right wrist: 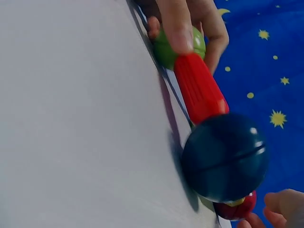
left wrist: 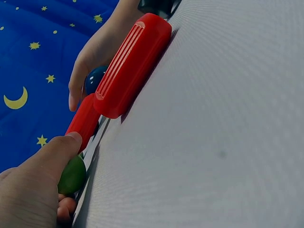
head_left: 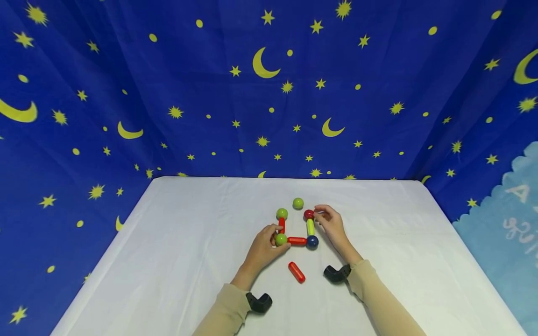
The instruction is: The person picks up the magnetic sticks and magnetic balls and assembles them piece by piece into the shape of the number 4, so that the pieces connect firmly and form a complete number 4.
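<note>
A three-sided figure of rods and balls lies on the table. My left hand (head_left: 261, 246) grips the green ball (head_left: 281, 240) at its near left corner, the thumb against the end of the near red rod (head_left: 297, 241). Another red rod (head_left: 282, 226) runs from that corner to a second green ball (head_left: 282, 213). On the right, a blue ball (head_left: 312, 241) joins the near rod to a yellow-green rod (head_left: 310, 227), topped by a red ball (head_left: 308, 214). My right hand (head_left: 333, 226) is at the red ball's right side, fingertips beside it, not wrapped round it.
Beyond the figure lies a loose green ball (head_left: 298, 203). A loose red rod (head_left: 296, 272) lies nearer me, between my forearms. Black wrist cameras (head_left: 259, 303) hang below both sleeves. A white cloth covers the table (head_left: 189, 261); a blue starry curtain (head_left: 235, 93) hangs behind.
</note>
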`<act>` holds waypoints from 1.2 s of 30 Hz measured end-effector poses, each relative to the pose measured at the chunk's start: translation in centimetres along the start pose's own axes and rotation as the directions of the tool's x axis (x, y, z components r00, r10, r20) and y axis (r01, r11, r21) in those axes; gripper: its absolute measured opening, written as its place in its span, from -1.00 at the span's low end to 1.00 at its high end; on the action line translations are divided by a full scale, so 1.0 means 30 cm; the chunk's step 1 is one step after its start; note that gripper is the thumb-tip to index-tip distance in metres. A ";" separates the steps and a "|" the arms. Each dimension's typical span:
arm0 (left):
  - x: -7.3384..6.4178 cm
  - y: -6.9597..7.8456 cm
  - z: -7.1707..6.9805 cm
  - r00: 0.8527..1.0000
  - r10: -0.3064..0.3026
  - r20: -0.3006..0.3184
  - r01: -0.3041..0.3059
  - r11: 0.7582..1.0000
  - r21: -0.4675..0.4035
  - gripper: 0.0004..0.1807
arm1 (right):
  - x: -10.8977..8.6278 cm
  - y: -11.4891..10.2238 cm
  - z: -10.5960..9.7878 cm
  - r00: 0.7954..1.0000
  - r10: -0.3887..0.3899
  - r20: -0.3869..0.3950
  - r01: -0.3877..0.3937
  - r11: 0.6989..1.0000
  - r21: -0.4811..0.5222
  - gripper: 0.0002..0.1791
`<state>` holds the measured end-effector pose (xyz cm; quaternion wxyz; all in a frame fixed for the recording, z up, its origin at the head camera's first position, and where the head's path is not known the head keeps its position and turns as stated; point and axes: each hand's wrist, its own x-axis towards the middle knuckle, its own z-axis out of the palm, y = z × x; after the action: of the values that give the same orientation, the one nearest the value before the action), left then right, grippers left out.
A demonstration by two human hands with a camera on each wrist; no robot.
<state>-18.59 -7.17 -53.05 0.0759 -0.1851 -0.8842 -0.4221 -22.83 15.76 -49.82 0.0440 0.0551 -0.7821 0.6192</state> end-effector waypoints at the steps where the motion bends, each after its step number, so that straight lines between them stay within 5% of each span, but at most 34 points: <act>1: -0.001 0.000 0.000 1.000 0.003 0.000 -0.003 1.000 0.002 -0.53 | -0.010 -0.008 0.001 1.000 -0.007 -0.010 0.007 1.000 -0.006 -0.66; 19: -0.002 -0.004 0.002 1.000 0.014 -0.012 -0.014 1.000 0.007 -0.53 | -0.128 -0.029 0.012 0.978 -0.122 -0.171 0.130 0.991 0.034 -0.74; 36: 0.001 -0.007 0.004 1.000 -0.003 -0.005 0.003 1.000 0.030 -0.54 | -0.251 -0.040 0.024 0.962 -0.235 -0.138 0.239 0.971 0.011 -0.79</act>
<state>-18.70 -7.18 -53.28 0.0800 -0.1814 -0.8907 -0.4091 -15.20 15.04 -49.87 0.1699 0.1067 -0.7564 0.6226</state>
